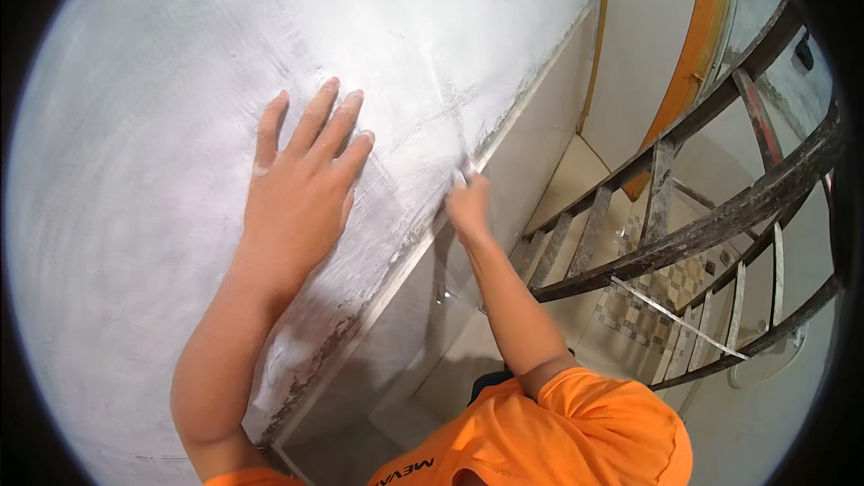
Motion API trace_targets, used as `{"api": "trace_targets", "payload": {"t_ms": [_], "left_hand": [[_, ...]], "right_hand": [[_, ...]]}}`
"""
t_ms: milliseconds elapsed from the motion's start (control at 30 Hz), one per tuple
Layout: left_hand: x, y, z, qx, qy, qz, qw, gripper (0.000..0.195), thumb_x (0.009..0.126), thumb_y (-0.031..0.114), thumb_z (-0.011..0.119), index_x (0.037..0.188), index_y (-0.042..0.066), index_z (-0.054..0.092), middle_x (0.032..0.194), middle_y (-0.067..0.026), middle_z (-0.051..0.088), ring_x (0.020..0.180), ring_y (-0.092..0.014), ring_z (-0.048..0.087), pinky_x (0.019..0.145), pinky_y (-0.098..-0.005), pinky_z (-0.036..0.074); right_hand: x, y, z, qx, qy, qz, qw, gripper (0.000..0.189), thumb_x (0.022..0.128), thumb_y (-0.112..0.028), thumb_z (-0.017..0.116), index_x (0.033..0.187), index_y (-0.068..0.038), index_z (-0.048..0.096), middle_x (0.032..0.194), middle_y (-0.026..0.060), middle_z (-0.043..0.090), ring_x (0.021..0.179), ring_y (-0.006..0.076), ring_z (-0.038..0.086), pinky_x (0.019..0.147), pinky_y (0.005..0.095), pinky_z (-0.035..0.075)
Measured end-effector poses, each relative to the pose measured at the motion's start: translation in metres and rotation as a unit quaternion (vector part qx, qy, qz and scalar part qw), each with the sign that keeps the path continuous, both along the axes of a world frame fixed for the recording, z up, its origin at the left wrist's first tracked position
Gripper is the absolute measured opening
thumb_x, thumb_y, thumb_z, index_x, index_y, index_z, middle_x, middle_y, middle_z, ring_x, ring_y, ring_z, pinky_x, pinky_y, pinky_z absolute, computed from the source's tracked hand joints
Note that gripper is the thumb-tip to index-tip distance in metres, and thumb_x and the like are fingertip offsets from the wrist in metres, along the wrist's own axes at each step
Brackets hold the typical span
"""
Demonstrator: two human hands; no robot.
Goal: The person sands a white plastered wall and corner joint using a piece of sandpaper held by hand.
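Note:
My left hand (300,169) rests with fingers spread against a pale, skim-coated wall (169,148), and white dust shows on its fingertips. It holds nothing. Lower on the wall, to the right, my right hand (469,206) is closed around a small hand tool (466,167). Motion blur and the fingers hide most of that tool, so its exact kind cannot be told. Its tip meets the wall just above the pale top edge (405,260) of the tiling. Rough grey patches run along this seam.
A weathered stepladder (715,209) stands open to my right, its rungs close to my right arm. Beyond it are an orange door frame (695,54) and a patch of mosaic floor tiles (641,297). Glossy wall tiles (533,128) lie below the seam.

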State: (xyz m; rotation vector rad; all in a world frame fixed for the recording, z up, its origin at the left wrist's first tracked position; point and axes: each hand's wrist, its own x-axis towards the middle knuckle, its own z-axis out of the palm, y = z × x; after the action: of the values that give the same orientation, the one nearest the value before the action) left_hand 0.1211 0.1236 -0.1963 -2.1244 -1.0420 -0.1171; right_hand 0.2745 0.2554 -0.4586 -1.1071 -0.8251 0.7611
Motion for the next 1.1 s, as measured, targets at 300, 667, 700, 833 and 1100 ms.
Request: {"api": "trace_targets", "payload": {"t_ms": [300,667,700,833,1100], "left_hand": [[-0.017,-0.003,-0.001,-0.003,-0.007,-0.005,1.0,0.044,0.086,0.019,0.078,0.129,0.019,0.068,0.156,-0.0004,0.051,0.155,-0.02,0.032,0.131,-0.0515,0.015],[-0.014,-0.003,0.007,0.013,0.0,-0.006,1.0,0.036,0.09,0.023,0.076,0.125,0.019,0.069,0.155,-0.0005,0.053,0.154,-0.02,0.034,0.129,-0.0527,0.016],[-0.023,-0.006,0.008,0.01,-0.001,0.009,1.0,0.036,0.09,0.023,0.077,0.125,0.019,0.069,0.154,-0.001,0.053,0.154,-0.02,0.035,0.129,-0.053,0.016],[-0.021,-0.014,0.035,0.059,-0.079,0.022,0.995,0.035,0.09,0.021,0.074,0.125,0.017,0.07,0.156,-0.004,0.053,0.153,-0.021,0.035,0.129,-0.0522,0.013],[-0.029,-0.044,0.074,0.177,-0.083,0.077,0.978,0.04,0.084,0.021,0.077,0.124,0.022,0.072,0.157,-0.0004,0.051,0.154,-0.021,0.033,0.129,-0.0523,0.011]], "right_hand": [[0.002,-0.014,0.199,0.108,-0.08,0.064,0.989,0.021,0.101,-0.007,0.057,0.109,0.008,0.068,0.079,0.0088,0.064,0.072,0.013,0.059,0.06,0.0333,0.046],[0.011,0.0,-0.015,-0.089,-0.096,0.016,0.991,0.024,0.102,-0.011,0.057,0.109,0.007,0.072,0.095,0.0212,0.071,0.086,0.0303,0.067,0.077,0.0438,0.05],[0.003,-0.008,0.028,-0.082,-0.117,0.031,0.989,0.025,0.101,-0.011,0.057,0.109,0.008,0.071,0.105,0.0288,0.073,0.094,0.0378,0.071,0.085,0.0477,0.052],[-0.029,-0.067,0.161,0.204,-0.282,0.062,0.936,0.028,0.105,-0.014,0.055,0.124,0.0,0.07,0.084,0.0252,0.07,0.074,0.0339,0.071,0.066,0.0471,0.054],[0.027,-0.007,0.142,0.224,-0.449,-0.071,0.862,0.064,0.092,-0.002,0.065,0.155,-0.015,0.054,0.078,0.0138,0.072,0.065,0.0259,0.069,0.06,0.039,0.056]]}}
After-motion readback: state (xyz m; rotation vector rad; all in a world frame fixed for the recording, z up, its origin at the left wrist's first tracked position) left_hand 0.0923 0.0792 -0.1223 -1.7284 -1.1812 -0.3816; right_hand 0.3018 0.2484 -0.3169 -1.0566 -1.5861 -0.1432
